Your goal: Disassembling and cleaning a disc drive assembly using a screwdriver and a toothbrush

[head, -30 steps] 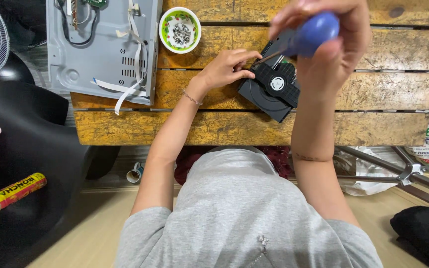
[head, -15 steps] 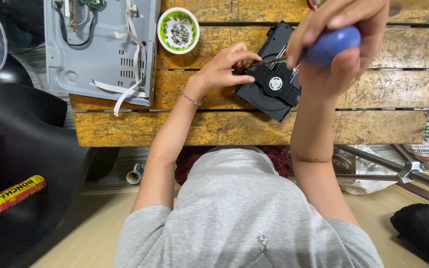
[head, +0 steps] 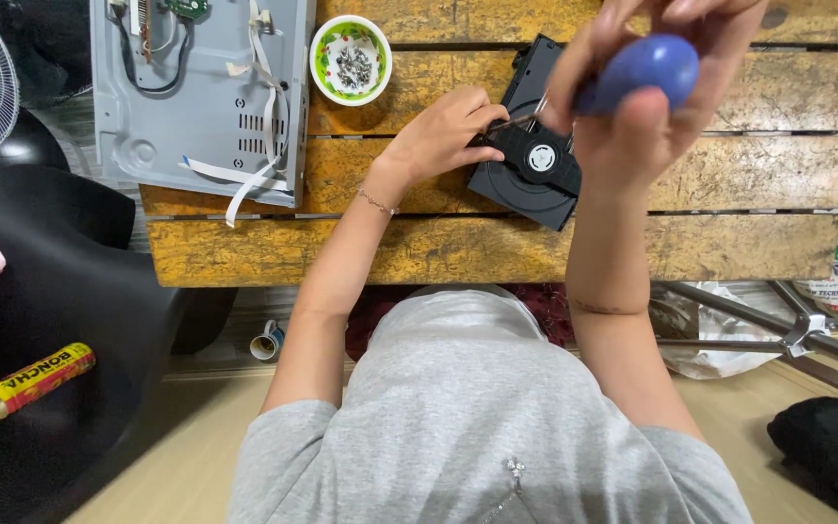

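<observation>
Head view shows left hand (head: pixel 438 136) fingers pinching the black disc drive (head: pixel 531 160) steady on the wooden table (head: pixel 729 184) while right hand (head: pixel 657 87) fingers wrap the blue-handled screwdriver (head: pixel 637 70) over it.

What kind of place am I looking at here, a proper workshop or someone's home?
Probably an informal home repair spot, not a fitted workshop. A worn wooden slat table carries an opened grey metal chassis and a small bowl of screws, while the right hand works a blue-handled screwdriver on a black disc drive.

Black disc drive unit (head: pixel 535 175) flat on wooden table, blue-handled screwdriver (head: pixel 637 73) upright
</observation>
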